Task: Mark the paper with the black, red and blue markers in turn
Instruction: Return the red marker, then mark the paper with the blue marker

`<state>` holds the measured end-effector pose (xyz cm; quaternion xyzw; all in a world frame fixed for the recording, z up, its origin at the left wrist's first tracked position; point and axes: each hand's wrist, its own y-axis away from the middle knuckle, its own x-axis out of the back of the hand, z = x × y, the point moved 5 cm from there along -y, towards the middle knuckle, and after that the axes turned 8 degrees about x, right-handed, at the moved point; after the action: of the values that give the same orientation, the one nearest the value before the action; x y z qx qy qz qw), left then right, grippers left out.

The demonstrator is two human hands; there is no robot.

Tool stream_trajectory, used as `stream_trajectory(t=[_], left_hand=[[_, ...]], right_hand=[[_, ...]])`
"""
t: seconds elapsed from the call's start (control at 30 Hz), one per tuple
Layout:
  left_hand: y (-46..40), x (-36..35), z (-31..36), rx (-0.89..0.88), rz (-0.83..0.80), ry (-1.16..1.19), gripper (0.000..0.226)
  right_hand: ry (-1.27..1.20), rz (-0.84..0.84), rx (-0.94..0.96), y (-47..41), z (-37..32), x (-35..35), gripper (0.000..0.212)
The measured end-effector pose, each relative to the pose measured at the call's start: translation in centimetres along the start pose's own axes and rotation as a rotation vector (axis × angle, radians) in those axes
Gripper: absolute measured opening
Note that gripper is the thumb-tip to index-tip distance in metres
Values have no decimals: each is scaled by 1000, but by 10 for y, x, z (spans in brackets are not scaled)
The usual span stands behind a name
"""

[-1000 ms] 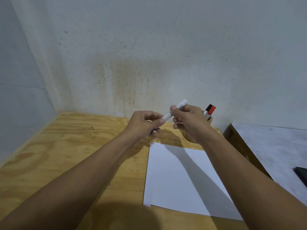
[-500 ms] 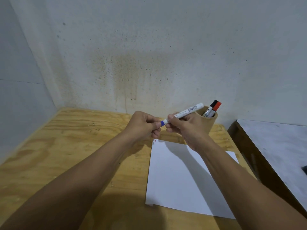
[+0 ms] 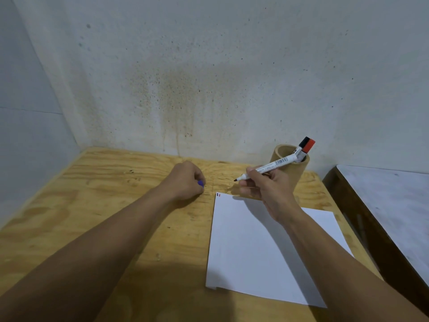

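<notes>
My right hand (image 3: 267, 184) grips a white-barrelled marker (image 3: 271, 167), uncapped, its dark tip pointing left above the paper's far left corner. My left hand (image 3: 188, 182) rests as a fist on the wood to the left of the paper, closed on the blue cap (image 3: 201, 183), which peeks out between the fingers. The white paper (image 3: 255, 252) lies flat on the table; two short strokes, one dark and one red (image 3: 218, 194), sit at its far left corner. The black-capped (image 3: 303, 142) and red-capped (image 3: 310, 146) markers stand in a cardboard tube holder (image 3: 294, 168) behind my right hand.
The plywood table (image 3: 104, 205) meets a stained wall at the back and a wall on the left. To the right stands a second, dark-framed surface with a pale top (image 3: 394, 205), separated by a narrow gap.
The two hands have pulled apart: the cap came off the marker and stayed in my left hand, which dropped to the table. My right hand turned the marker tip toward the paper's corner.
</notes>
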<state>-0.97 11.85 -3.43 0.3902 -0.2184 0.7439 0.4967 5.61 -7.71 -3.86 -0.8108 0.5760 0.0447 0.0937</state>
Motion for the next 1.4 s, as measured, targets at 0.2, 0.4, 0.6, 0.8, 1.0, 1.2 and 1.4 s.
stream_trajectory(t=[0.2,0.4,0.6,0.8,1.0,1.2,1.4], left_hand=[[4,-5,-3,-12,64,46,39],[57,-7,10,-338,391,49,21],[66,-32,3,-416,206,-57,37],[68,-35,-3,-404,230,-40,36],[67,-35,-4,-382,227,8,41],[65,-35,-4,-359,220,30,41],[66,-35,-4,-355,216,14,42]], right_hand=[[54,-10,32,8,6,-6,19],[180,-28,71,11,11,-14,22],[311,-58,102,13,15,-19,15],[234,-90,57,21,17,-26,13],[352,-75,111,23,18,-23,10],[321,-73,105,24,17,-23,10],[383,-75,117,25,16,-23,10]])
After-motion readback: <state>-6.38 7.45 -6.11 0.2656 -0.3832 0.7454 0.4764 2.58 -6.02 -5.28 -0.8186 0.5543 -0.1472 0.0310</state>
